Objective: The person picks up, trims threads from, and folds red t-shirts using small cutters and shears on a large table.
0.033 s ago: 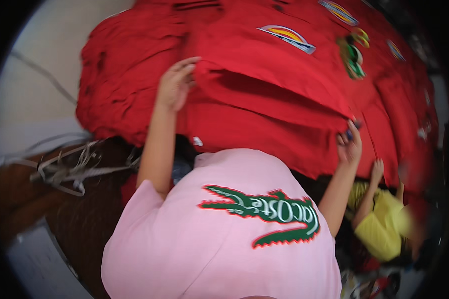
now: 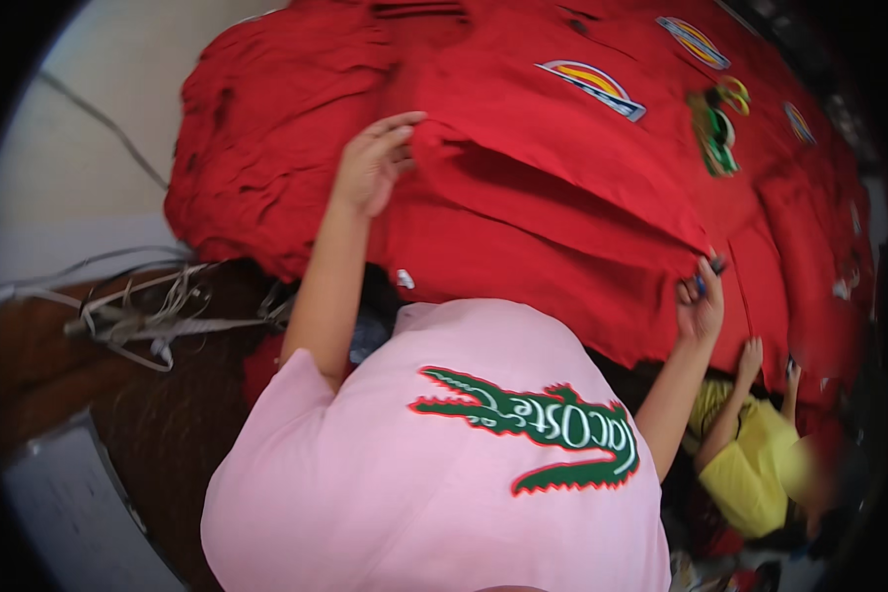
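A red garment with an oval-like coloured patch is stretched between my hands, its hem gaping open toward me. My left hand pinches one corner of the hem between thumb and fingers. At the opposite corner, my right hand grips the hem. A small dark tool with a blue part shows in the right fingers; its kind is too blurred to tell. More red garments lie heaped beneath and to the left.
Yellow-handled scissors and a roll of green tape lie on the red cloth at right. A person in yellow works at the near right edge. Tangled white cables lie left, above a dark brown surface.
The whole scene has shifted slightly right and down in view. Both hands keep their hold on the hem, which stays spread between them.
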`<state>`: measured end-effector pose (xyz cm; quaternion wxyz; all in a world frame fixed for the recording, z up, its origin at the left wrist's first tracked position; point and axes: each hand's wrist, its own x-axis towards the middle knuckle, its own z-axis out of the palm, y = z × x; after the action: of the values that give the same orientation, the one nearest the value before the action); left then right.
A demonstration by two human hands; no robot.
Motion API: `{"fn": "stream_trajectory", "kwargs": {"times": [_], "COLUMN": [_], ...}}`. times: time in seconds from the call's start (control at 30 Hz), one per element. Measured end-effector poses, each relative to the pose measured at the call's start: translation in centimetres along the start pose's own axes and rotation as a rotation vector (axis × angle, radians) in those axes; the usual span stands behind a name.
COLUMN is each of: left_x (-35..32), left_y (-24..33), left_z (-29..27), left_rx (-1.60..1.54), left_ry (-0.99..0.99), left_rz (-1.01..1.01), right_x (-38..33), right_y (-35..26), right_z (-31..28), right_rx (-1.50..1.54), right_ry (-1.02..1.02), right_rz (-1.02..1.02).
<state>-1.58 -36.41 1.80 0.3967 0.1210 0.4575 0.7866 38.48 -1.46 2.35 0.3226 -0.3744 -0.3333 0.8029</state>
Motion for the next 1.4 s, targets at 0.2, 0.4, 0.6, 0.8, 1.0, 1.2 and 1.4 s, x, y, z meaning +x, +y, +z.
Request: {"fn": "stream_trajectory", "kwargs": {"times": [0.2,0.4,0.6,0.8,1.0,1.2,1.4], "left_x": [-1.2,-1.9,-2.7,-3.7,-9.3,-19.4,-26.7], "left_y": [2.5,1.9,2.1,2.3,2.8,-4.0,-11.3], "left_z": [0.2,-0.1,1.1,-0.1,-5.5,-8.2,-7.2], "left_rx": [0.049,0.072,0.065,1.320,0.951,1.024,1.076], "left_ry": [0.073,0.036,0.088,0.469,0.738,0.718,0.772], "left_rz": [0.055,0.058,0.050,0.687,0.747,0.618,0.311], "right_x": [0.3,0.7,0.6,-2.4,-5.9,-12.3,-15.6], "right_y": [3.3,3.8,4.9,2.5,-1.5,2.2,7.5], "right_z": [1.7,3.3,3.4,5.3,-0.6,-9.8,-16.9], "right_rx": [-0.082,-0.560,-0.936,-1.333,-1.327,-1.301,-1.505], "right_ry": [-0.094,-0.030,-0.079,0.169,0.289,0.219,0.155], "right_rz": [-0.022,-0.288,-0.592,-0.793,-0.957,-0.711,-0.378]}}
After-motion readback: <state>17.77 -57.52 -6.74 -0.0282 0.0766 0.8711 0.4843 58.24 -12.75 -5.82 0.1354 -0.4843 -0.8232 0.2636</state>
